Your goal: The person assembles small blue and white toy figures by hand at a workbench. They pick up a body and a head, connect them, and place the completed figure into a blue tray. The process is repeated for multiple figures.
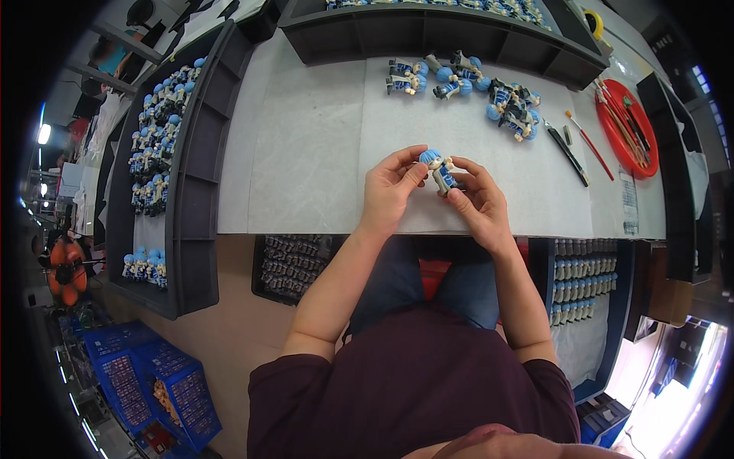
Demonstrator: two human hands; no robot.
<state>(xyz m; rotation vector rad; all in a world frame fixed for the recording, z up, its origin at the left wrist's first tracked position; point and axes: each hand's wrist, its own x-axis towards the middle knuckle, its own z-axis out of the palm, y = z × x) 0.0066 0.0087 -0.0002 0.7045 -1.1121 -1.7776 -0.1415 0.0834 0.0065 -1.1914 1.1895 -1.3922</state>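
Observation:
A small figurine (442,174) with blue hair and a blue and white outfit is held between my two hands, just above the near part of the table. My left hand (393,187) pinches it by the head with thumb and forefinger. On the other side, my right hand (479,200) grips its lower body, thumb below and fingers behind. More figurines of the same kind lie farther back: a loose group (451,76) and a pile (512,107) to its right. A black pen-like knife (567,154) and a red-handled brush (590,145) lie right of my hands.
A red oval tray (646,138) with brushes sits at the right. A dark crate (436,37) stands at the back, another crate (195,183) full of figurines at the left. Below the table edge are a blue-edged tray (600,336) of figurine parts and blue baskets (183,390).

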